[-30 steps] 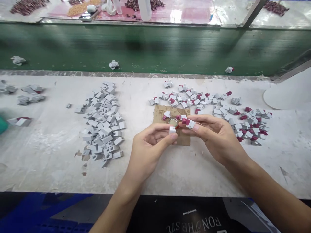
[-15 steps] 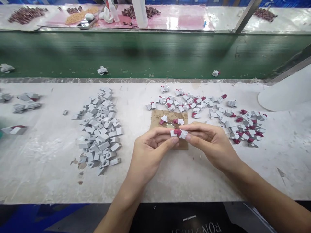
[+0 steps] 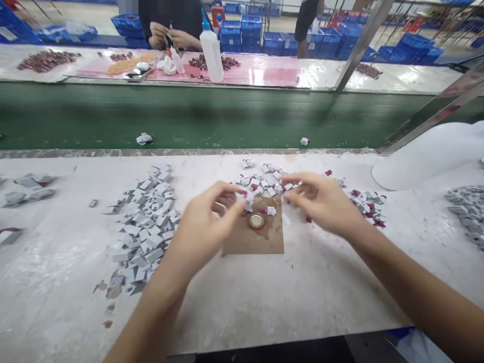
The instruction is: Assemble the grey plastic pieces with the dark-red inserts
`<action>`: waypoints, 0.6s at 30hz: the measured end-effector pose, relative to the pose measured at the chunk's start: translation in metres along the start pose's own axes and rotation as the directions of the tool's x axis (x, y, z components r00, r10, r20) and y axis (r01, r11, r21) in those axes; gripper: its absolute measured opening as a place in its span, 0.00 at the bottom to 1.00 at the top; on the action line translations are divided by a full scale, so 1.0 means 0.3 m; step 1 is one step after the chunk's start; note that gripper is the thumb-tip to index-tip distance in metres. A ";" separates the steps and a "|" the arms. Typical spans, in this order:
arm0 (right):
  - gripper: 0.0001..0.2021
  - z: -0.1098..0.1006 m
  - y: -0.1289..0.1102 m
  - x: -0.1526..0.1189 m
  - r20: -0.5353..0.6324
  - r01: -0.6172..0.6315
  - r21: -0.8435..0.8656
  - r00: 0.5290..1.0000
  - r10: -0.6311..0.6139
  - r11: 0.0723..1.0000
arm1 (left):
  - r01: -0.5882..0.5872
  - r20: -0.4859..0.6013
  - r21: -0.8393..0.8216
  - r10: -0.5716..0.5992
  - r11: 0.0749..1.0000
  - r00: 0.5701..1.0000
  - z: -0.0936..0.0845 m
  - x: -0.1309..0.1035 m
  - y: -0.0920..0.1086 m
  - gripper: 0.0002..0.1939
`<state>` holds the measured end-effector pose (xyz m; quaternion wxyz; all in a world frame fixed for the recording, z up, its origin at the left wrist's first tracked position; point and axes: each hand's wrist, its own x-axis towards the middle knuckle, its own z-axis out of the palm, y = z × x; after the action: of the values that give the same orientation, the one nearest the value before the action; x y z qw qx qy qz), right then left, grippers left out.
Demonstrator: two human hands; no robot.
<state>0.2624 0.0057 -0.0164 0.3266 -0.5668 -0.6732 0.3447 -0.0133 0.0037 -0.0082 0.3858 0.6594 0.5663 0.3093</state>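
Note:
My left hand (image 3: 206, 222) pinches a small light-grey and maroon plastic piece (image 3: 247, 200) between thumb and fingers, above the left part of a brown cardboard sheet (image 3: 270, 242). My right hand (image 3: 327, 204) is apart from it, its thumb and index finger spread beside a scattered group of grey-and-maroon pieces (image 3: 260, 184). I see nothing held in it, though the fingers are slightly blurred. On the cardboard sit a round metal-rimmed cap (image 3: 256, 221) and another grey-and-maroon piece (image 3: 270, 210). Part of the scattered group is hidden behind my right hand.
A large heap of plain grey pieces (image 3: 151, 222) lies to the left. More grey-and-maroon pieces (image 3: 372, 204) are at the right. Beyond the table edge runs a green conveyor belt (image 3: 227, 118) with a few pieces on it. Across it, a co-worker's hands (image 3: 170, 38) work near a white bottle (image 3: 212, 55).
Both hands were together on one piece; now they are apart. My left hand keeps a piece and has moved left, and my right has let go. The view has tilted up.

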 end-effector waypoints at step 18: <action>0.16 -0.143 0.039 0.308 -0.232 -0.178 -0.305 0.967 0.109 0.935 | 0.164 -0.185 0.550 -0.072 0.818 0.980 -0.099 -0.005 -0.117 0.18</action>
<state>0.2910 0.1024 0.0018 0.2726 -0.6939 -0.6387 0.1905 -0.0564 0.0089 -0.0232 0.1473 0.6809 0.7006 0.1545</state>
